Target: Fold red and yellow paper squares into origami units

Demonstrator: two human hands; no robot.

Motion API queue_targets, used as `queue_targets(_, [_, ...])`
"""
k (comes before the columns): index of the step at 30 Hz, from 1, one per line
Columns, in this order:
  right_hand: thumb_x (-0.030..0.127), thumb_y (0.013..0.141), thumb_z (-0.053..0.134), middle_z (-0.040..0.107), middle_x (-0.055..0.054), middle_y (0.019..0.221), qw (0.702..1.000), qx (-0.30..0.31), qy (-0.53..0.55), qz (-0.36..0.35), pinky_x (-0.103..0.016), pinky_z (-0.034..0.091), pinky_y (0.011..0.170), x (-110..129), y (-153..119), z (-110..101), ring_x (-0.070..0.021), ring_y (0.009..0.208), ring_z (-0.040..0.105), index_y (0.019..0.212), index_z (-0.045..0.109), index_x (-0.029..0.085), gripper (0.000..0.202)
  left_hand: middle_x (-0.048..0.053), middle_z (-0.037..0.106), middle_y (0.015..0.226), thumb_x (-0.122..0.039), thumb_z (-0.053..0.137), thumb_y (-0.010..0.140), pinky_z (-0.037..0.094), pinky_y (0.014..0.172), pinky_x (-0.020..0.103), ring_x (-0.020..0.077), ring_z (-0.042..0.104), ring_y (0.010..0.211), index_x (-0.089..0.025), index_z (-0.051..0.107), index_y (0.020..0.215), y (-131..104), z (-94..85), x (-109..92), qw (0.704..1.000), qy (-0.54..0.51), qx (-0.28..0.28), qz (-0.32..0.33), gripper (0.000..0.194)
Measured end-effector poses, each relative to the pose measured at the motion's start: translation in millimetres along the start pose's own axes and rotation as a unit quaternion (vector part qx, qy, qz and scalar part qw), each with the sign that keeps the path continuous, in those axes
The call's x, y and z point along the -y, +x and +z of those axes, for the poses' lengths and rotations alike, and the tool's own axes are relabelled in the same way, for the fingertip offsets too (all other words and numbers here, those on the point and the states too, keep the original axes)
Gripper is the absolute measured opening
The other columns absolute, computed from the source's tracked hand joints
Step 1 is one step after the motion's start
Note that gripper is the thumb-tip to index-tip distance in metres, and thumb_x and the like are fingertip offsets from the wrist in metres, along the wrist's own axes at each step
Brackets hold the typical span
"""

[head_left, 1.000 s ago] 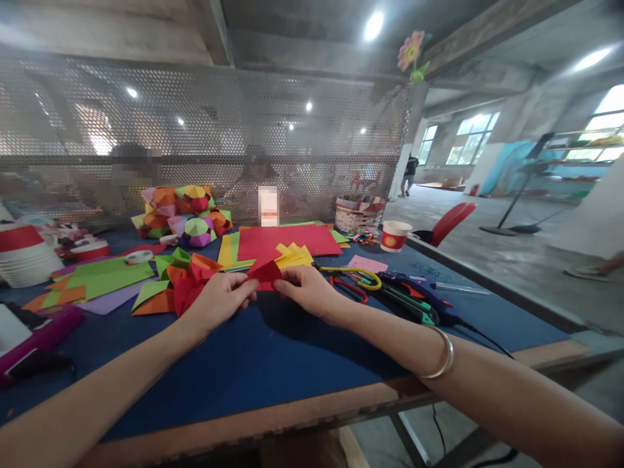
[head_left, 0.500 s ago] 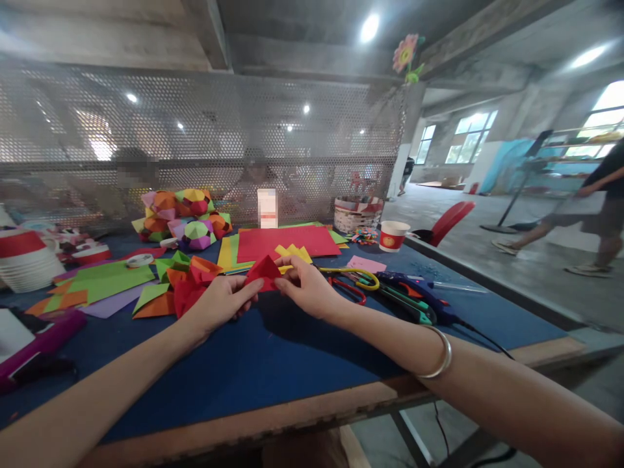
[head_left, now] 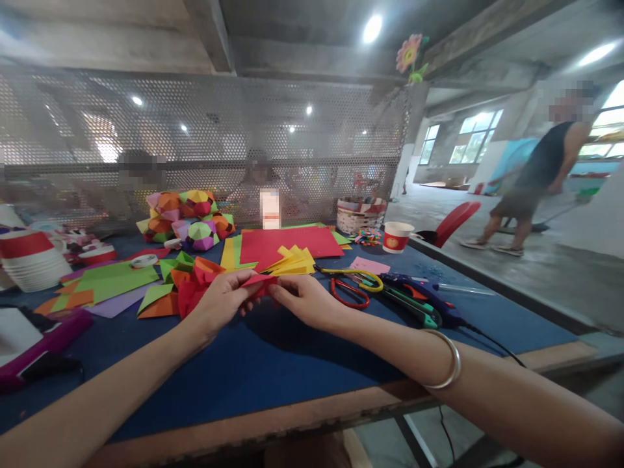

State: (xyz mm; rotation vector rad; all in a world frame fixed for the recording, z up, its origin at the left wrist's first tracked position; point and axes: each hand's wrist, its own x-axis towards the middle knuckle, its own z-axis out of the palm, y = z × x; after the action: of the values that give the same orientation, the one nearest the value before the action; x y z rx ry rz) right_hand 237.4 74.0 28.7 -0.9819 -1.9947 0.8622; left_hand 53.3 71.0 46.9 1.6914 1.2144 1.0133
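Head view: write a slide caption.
Left hand and right hand hold red paper over a blue table, beside scissors and a glue gun.

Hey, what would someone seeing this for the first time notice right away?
Probably the bright cluster of folded paper balls at the back left of the blue table. Then the large red sheets at the back centre, and nearer, the left hand and right hand holding red paper.

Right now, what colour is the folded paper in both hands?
Red folded paper, clearest in the head view.

Scissors (head_left: pixel 341 271) left of glue gun (head_left: pixel 451 313), before basket (head_left: pixel 359 222); cup stack (head_left: pixel 32 263) far left.
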Motion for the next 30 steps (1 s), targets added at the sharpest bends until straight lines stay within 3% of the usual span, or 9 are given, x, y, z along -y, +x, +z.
queue_targets(4, [0.021,0.097,0.055,0.053,0.004,0.061,0.998,-0.022,-0.060,-0.006,-0.027,0.031,0.058,3,1,-2,-0.0115,0.059,0.045,0.066,0.055,0.018,0.031,-0.002,0.062,0.060,-0.050,0.071,0.064,0.040,0.046,0.024,0.0131,0.052,0.049,-0.020,0.066,0.079,2,0.4,4,0.999,0.012,-0.017,0.026,0.033])
queue_targets(8, [0.015,0.090,0.059,0.041,0.007,0.053,0.993,-0.030,-0.112,-0.024,-0.027,0.026,0.057,5,1,-4,-0.0096,0.055,0.038,0.057,0.043,0.020,0.037,0.003,0.076,0.087,-0.037,0.073,0.058,0.057,0.074,0.031,0.0216,0.070,0.084,-0.021,0.071,0.085,5,-4.2,6,0.998,0.006,-0.020,0.065,0.032])
queue_targets(10, [0.015,0.089,0.059,0.041,0.007,0.054,0.993,-0.040,-0.109,-0.019,-0.027,0.027,0.057,5,0,-4,-0.0096,0.056,0.038,0.057,0.045,0.020,0.035,0.004,0.078,0.088,-0.035,0.074,0.057,0.058,0.085,0.036,0.0236,0.072,0.089,-0.020,0.073,0.083,7,-6.7,7,0.997,0.005,-0.016,0.072,0.030])
queue_targets(13, [0.025,0.094,0.060,0.048,0.006,0.059,0.994,-0.069,-0.082,-0.007,-0.027,0.028,0.058,3,1,-4,-0.0104,0.059,0.040,0.064,0.055,0.018,0.031,0.006,0.079,0.086,-0.041,0.077,0.060,0.060,0.085,0.039,0.0241,0.074,0.082,-0.019,0.074,0.085,8,-8.2,12,0.998,0.004,-0.019,0.067,0.034])
queue_targets(16, [0.037,0.094,0.065,0.053,0.005,0.063,0.997,-0.054,-0.056,0.001,-0.027,0.030,0.058,0,1,-3,-0.0111,0.061,0.043,0.071,0.061,0.017,0.030,0.007,0.079,0.084,-0.049,0.075,0.064,0.061,0.079,0.040,0.0252,0.075,0.080,-0.018,0.072,0.094,7,-7.1,15,0.997,0.003,-0.028,0.067,0.043])
queue_targets(20, [0.025,0.091,0.064,0.054,0.004,0.063,0.998,-0.026,-0.057,-0.017,-0.025,0.031,0.058,-3,1,0,-0.0109,0.061,0.046,0.072,0.063,0.016,0.021,0.005,0.078,0.081,-0.047,0.073,0.069,0.058,0.074,0.037,0.0238,0.072,0.075,-0.019,0.070,0.089,5,-5.7,14,0.996,0.037,-0.032,0.081,0.035])
queue_targets(25, [0.018,0.092,0.063,0.061,0.003,0.067,0.991,-0.090,-0.095,-0.027,-0.026,0.037,0.064,-1,2,-4,-0.0118,0.062,0.048,0.072,0.062,0.017,0.020,0.004,0.074,0.077,-0.044,0.069,0.072,0.055,0.079,0.037,0.0259,0.070,0.081,-0.020,0.070,0.076,2,-4.2,12,0.988,0.108,-0.020,0.107,0.024])
queue_targets(30, [0.012,0.092,0.064,0.063,0.001,0.069,0.985,-0.079,-0.146,-0.046,-0.027,0.037,0.066,-1,2,-7,-0.0127,0.062,0.049,0.075,0.065,0.018,0.017,0.009,0.079,0.099,-0.047,0.066,0.075,0.057,0.082,0.037,0.0284,0.073,0.094,-0.019,0.073,0.100,1,-2.5,14,0.985,0.120,-0.026,0.122,0.038])
